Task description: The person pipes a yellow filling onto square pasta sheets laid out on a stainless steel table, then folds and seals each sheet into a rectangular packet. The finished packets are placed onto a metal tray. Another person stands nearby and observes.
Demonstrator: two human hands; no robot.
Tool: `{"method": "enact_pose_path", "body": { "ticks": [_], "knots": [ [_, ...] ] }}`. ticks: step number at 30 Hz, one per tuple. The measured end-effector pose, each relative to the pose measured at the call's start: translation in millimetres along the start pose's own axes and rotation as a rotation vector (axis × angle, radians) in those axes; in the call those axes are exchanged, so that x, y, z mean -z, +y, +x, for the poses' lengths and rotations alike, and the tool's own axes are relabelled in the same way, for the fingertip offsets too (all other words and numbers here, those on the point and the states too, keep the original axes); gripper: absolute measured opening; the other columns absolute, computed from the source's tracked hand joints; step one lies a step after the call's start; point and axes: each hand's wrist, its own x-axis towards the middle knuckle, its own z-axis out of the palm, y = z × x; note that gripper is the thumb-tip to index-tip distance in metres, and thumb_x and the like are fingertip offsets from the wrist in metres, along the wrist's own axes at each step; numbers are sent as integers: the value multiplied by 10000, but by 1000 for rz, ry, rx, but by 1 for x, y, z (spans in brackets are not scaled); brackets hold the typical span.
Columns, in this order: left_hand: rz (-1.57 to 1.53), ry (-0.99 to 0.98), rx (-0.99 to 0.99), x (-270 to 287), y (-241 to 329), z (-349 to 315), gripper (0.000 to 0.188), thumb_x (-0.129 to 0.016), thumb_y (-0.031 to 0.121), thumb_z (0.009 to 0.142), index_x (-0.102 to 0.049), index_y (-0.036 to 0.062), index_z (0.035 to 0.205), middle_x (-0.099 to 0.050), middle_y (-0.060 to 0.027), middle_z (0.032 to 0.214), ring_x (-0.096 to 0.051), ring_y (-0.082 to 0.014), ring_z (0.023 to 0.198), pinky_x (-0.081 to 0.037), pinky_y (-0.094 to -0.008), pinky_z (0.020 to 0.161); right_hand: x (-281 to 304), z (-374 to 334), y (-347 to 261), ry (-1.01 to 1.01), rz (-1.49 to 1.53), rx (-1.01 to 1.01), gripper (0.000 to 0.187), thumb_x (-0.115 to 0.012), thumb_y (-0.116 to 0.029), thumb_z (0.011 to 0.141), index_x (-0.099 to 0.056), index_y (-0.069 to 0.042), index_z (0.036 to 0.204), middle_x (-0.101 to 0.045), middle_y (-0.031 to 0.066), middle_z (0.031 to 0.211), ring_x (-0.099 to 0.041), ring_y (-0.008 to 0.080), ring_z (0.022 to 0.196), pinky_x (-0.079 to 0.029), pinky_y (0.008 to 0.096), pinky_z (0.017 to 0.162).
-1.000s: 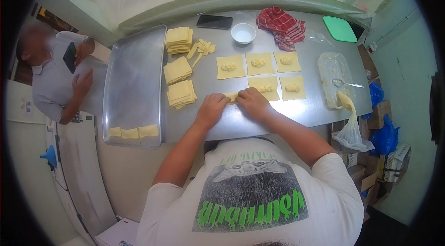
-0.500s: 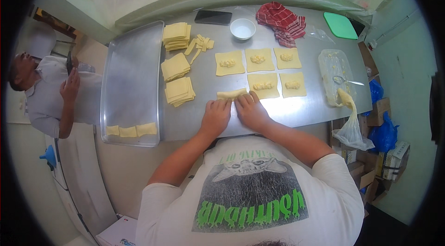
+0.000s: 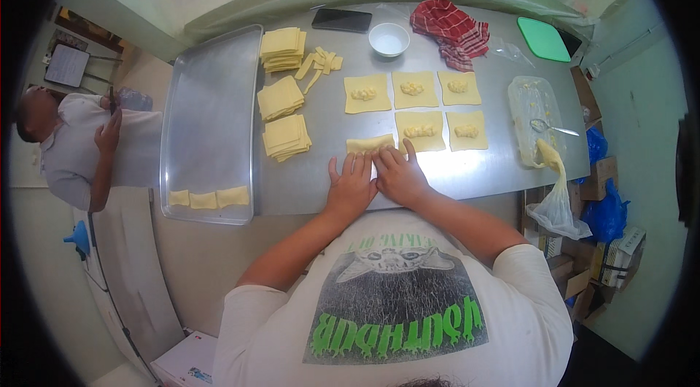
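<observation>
A folded pastry (image 3: 370, 144) lies on the metal table close to my edge. The fingers of my left hand (image 3: 352, 186) rest flat along its near side, with the thumb spread out to the left. My right hand (image 3: 401, 177) touches the right end of the same pastry, its fingers stretched forward and holding nothing. Just beyond and to the right, several flat dough squares are laid out in two rows, each with a pale lumpy filling on it, such as the dough square (image 3: 420, 131) beside my right fingertips. The pastry's near edge is partly hidden by my fingers.
Left are stacked dough sheets (image 3: 286, 137), dough strips (image 3: 321, 64) and a metal tray (image 3: 211, 110) holding 3 folded pastries. Farther back are a phone (image 3: 341, 20), white bowl (image 3: 389, 40) and red cloth (image 3: 450, 31). A filling tub (image 3: 536, 106) with spoon stands right. A person is at far left.
My left hand has drawn back slightly toward me and its fingers have spread, uncovering more of the folded pastry. The right hand stays at the pastry's right end. The view has shifted a little.
</observation>
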Motion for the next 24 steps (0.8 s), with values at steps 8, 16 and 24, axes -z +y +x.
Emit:
{"method": "enact_pose_path", "body": {
  "ticks": [8,16,24],
  "knots": [
    [-97,34,-11,-4,4,-1,597,-665,284,900,-533,-27,1392,-568,-169,1350,-480,-290,1327,-269,-597,1138,2,-2,2,106,8,29,501,-647,-253,863,-605,-7,1297,-610,133,1255,-566,260,1239,-294,621,1165],
    [-126,37,36,16,-9,0,804,-642,325,902,-342,-89,1523,-372,-263,1577,-346,-357,1487,-143,-638,1198,14,-4,-2,12,88,-120,744,-543,-412,963,-388,82,1496,-400,248,1548,-329,360,1485,-115,665,1209],
    [-68,-155,67,-11,-23,8,981,-615,412,896,-160,-154,1555,-203,-321,1639,-163,-421,1557,-51,-692,1201,7,7,0,-179,79,-95,923,-440,-546,999,-224,177,1530,-291,320,1602,-195,414,1547,-7,645,1229]
  ]
}}
